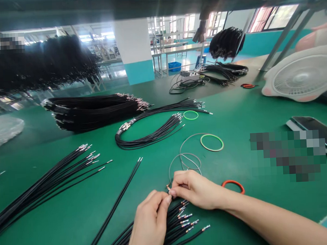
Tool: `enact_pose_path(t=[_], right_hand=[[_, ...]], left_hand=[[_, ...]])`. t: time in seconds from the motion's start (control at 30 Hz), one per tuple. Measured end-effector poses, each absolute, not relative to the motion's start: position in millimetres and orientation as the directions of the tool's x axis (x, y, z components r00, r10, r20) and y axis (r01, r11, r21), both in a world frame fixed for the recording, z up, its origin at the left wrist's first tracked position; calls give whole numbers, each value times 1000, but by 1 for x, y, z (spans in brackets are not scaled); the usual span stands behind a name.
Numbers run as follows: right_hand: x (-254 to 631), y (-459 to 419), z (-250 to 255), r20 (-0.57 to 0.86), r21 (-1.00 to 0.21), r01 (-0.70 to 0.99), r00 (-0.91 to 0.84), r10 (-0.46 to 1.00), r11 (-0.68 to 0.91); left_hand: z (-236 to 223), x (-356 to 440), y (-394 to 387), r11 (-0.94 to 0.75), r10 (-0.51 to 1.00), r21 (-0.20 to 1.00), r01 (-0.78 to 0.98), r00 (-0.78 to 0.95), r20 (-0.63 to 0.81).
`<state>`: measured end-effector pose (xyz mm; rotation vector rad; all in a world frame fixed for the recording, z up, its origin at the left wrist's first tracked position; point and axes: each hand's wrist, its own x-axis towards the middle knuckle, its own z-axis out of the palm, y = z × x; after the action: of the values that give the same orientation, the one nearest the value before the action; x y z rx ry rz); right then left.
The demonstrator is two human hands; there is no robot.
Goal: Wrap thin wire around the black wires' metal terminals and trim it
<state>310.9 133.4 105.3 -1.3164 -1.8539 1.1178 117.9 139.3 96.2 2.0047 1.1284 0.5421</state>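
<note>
My left hand (pixel 149 222) and my right hand (pixel 196 190) meet low in the middle of the view, their fingertips pinched together. Between the fingertips is the end of a thin grey wire (pixel 183 161), which loops away over the green mat (pixel 144 167). The pinched end is small and partly hidden by my fingers. Just beneath both hands lies a bundle of black cables with metal crimped terminals (pixel 182 220). A single black cable (pixel 115 205) lies to the left of my left hand, and an orange rubber ring (pixel 233 186) sits right of my right hand.
Several black cable bundles lie on the mat, including a spread bundle (pixel 43 187), a coiled bundle (pixel 150 132) and a thick bundle (pixel 94 111). Green rings (pixel 211 142) lie nearby. A white fan (pixel 303 75) and a phone (pixel 312 133) stand right.
</note>
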Motion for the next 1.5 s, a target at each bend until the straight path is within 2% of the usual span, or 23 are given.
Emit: enact_pose_path(t=[0.17, 0.27, 0.37, 0.43, 0.53, 0.57, 0.67, 0.9, 1.0, 1.1, 1.2, 1.37, 1.5], right_hand=[[306, 136, 102, 73, -805, 537, -332, 940, 252], [316, 141, 118, 83, -749, 593, -358, 930, 295], [339, 139, 141, 75, -688, 673, -306, 949, 271], [358, 129, 152, -12, -653, 734, -257, 966, 187], [381, 105, 153, -281, -604, 797, -223, 934, 9], [387, 97, 150, -331, -570, 821, -190, 924, -36], [396, 77, 141, -342, -526, 848, -143, 929, -63], [401, 66, 140, -279, -531, 844, -262, 924, 79], [401, 71, 141, -284, -515, 854, -249, 926, 71], [395, 79, 144, -290, -579, 814, -258, 922, 45], [381, 91, 151, -198, -637, 754, -361, 911, 161], [357, 114, 153, -136, -432, 824, -462, 877, 367], [350, 122, 149, -131, -353, 829, -503, 854, 434]], left_hand=[[92, 119, 150, -36, 888, 904, 426, 429, -167], [90, 118, 155, 31, 875, 917, 398, 432, -217], [92, 118, 156, 77, 868, 926, 369, 432, -244], [94, 118, 157, 107, 860, 927, 359, 435, -267], [97, 118, 159, 149, 834, 920, 361, 454, -314], [98, 118, 159, 160, 826, 919, 359, 460, -324], [99, 118, 158, 176, 820, 925, 338, 469, -328], [103, 120, 153, 191, 821, 926, 325, 464, -333], [102, 121, 152, 169, 837, 938, 302, 459, -298], [98, 122, 152, 145, 845, 950, 276, 465, -264], [95, 123, 151, 132, 841, 951, 281, 475, -258], [94, 123, 150, 114, 835, 951, 287, 491, -248], [96, 123, 149, 101, 836, 952, 287, 495, -238]])
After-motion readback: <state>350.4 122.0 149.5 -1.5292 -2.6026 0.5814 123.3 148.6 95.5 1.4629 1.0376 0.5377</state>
